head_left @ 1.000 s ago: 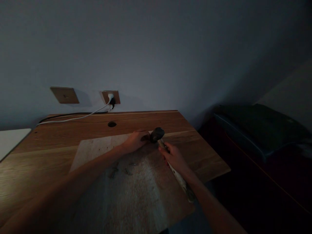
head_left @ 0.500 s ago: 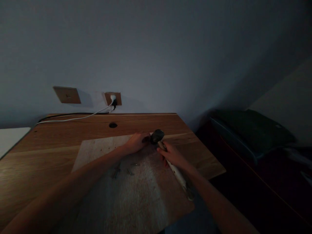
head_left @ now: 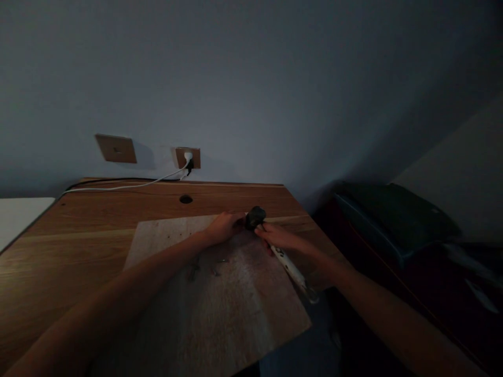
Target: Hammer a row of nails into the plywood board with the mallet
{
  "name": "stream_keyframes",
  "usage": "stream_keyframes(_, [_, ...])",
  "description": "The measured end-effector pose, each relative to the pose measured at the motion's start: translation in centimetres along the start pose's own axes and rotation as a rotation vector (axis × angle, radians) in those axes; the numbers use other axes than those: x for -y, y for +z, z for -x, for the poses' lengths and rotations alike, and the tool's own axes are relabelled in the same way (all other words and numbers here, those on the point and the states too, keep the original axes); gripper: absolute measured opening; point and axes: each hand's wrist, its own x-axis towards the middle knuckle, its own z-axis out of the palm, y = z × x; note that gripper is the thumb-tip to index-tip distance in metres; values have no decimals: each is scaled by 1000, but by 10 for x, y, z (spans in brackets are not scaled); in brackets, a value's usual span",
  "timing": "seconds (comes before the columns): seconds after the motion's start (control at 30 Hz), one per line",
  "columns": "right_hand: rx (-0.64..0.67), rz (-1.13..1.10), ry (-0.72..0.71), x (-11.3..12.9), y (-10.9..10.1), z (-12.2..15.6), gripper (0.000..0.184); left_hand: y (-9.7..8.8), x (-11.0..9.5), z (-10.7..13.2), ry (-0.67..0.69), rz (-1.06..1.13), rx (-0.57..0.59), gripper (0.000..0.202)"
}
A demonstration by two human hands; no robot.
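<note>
My right hand point(head_left: 278, 236) is wrapped round the pale handle of a hammer point(head_left: 290, 268), close below its dark head. The handle slants down toward me on the right. Beside the head, my left hand point(head_left: 222, 228) has its fingers curled in at the far part of a thin wooden board point(head_left: 239, 314). Whatever those fingers pinch is hidden in shadow. Several small metal pieces that look like nails point(head_left: 215, 271) lie on the board, just right of my left forearm.
The board rests on a wooden table point(head_left: 78, 225) against a wall. Cables point(head_left: 126, 185) run to a wall socket point(head_left: 187, 158); a round hole point(head_left: 186, 199) pierces the tabletop. A white object point(head_left: 23, 217) is at the left edge, a dark green cushion-like item point(head_left: 396, 220) right.
My view has shifted slightly. The right forearm has swung outward to the right, and the hammer's handle end sits a little higher. Its head stays close to my left hand.
</note>
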Motion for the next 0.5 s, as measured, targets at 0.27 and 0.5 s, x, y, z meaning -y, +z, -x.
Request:
stream_keyframes(0.27, [-259,293,-18,4,25,4,34,1,6,0,3,-39,-11,19])
stream_keyframes(0.5, [-266,372,-49,33,23,-31,40,-18,41,-6,-33,-86,-36,20])
